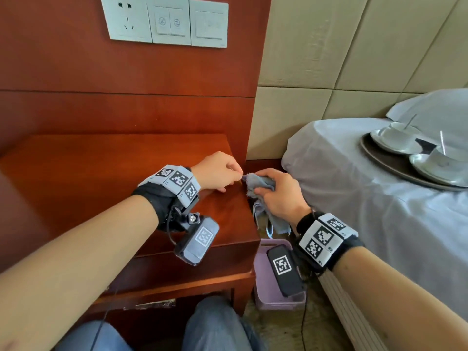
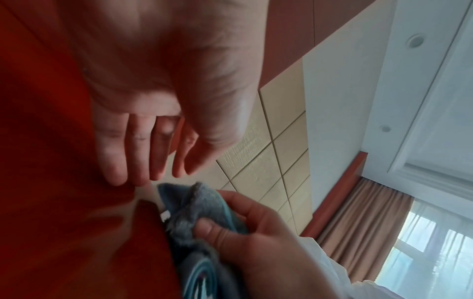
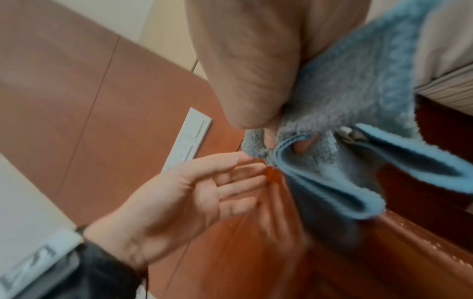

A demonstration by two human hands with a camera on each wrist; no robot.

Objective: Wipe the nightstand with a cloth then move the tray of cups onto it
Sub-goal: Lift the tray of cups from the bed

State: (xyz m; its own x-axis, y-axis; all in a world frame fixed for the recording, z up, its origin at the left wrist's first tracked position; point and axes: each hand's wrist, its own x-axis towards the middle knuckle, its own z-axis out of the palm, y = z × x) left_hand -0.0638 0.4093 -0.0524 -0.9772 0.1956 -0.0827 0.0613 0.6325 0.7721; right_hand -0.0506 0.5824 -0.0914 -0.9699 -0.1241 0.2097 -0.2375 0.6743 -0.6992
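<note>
The red-brown wooden nightstand (image 1: 101,173) stands against the wood wall panel. At its right edge my right hand (image 1: 281,196) grips a bunched grey-blue cloth (image 1: 258,184), part of which hangs down beside the nightstand. My left hand (image 1: 220,171) rests on the top close by, its straight fingers (image 2: 143,153) reaching to the corner of the cloth (image 2: 199,202) without holding it. The right wrist view shows the cloth (image 3: 358,101) folded under my thumb and the left hand (image 3: 199,192) open. A dark oval tray (image 1: 395,168) with two white cups (image 1: 400,135) on saucers lies on the bed.
The bed (image 1: 354,211) with its pale sheet stands right of the nightstand, a narrow gap between them. A purple plastic basket (image 1: 263,274) sits on the floor in that gap. A switch and socket panel (image 1: 167,21) is on the wall above. My knees are below the nightstand's front.
</note>
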